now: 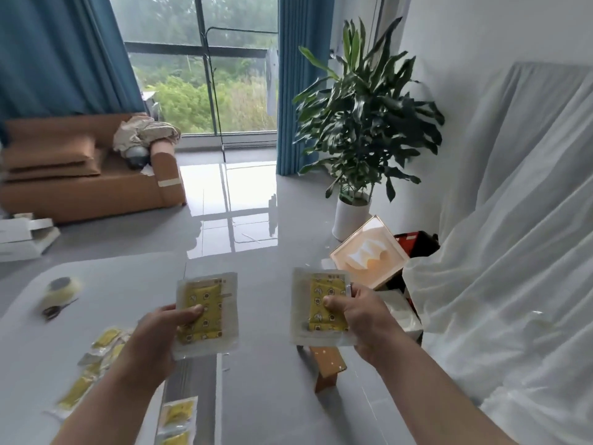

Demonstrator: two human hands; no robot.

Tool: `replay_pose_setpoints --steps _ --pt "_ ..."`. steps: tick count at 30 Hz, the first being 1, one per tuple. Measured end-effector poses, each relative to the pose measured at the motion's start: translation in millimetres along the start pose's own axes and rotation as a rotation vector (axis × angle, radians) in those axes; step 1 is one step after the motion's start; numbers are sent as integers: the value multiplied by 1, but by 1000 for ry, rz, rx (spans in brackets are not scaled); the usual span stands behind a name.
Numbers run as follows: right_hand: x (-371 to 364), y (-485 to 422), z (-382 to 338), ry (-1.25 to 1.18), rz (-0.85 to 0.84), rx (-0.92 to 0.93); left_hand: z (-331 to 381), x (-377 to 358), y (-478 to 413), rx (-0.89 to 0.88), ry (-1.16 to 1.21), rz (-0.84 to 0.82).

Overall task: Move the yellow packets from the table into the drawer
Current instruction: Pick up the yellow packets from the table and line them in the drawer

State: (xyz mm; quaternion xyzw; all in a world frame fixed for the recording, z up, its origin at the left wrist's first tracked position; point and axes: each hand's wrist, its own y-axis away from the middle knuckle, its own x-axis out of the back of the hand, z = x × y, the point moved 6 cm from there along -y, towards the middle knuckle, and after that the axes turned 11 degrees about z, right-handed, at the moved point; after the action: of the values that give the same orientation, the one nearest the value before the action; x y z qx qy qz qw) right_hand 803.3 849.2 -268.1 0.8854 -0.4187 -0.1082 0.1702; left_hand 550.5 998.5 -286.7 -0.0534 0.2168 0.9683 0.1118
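Observation:
My left hand (157, 335) grips one yellow packet (208, 313) in clear wrapping, held upright above the table's right edge. A second yellow packet (321, 303) is pinched in my right hand (359, 319), out over the floor to the right of the table. Several more yellow packets (96, 358) lie scattered on the grey table (128, 284) at lower left. Two further packets (176, 419) lie in the open drawer (218, 396) at the bottom, beside the table edge.
A roll of tape (61, 292) and scissors (54, 311) rest on the table's left part. To the right stand a small wooden stool (327, 364), a tissue box (369, 252), a potted plant (353, 213) and cloth-covered furniture (513, 252). A brown sofa (90, 181) is at far left.

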Motion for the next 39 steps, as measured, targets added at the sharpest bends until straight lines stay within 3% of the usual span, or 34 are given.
replay_pose_setpoints --steps 8,15,22,29,39 --pt "-58 -95 -19 124 -243 -55 9 11 -34 -15 71 299" --pt "-168 -177 -23 255 -402 -72 18 38 -105 7 183 513" --pt "-286 -239 -45 352 -504 -77 44 69 -185 52 265 618" --pt "-394 -239 -56 488 -691 -62 65 126 -198 43 387 811" --pt "-559 -205 -23 733 -1095 1 50 188 -170 -35 658 1244"
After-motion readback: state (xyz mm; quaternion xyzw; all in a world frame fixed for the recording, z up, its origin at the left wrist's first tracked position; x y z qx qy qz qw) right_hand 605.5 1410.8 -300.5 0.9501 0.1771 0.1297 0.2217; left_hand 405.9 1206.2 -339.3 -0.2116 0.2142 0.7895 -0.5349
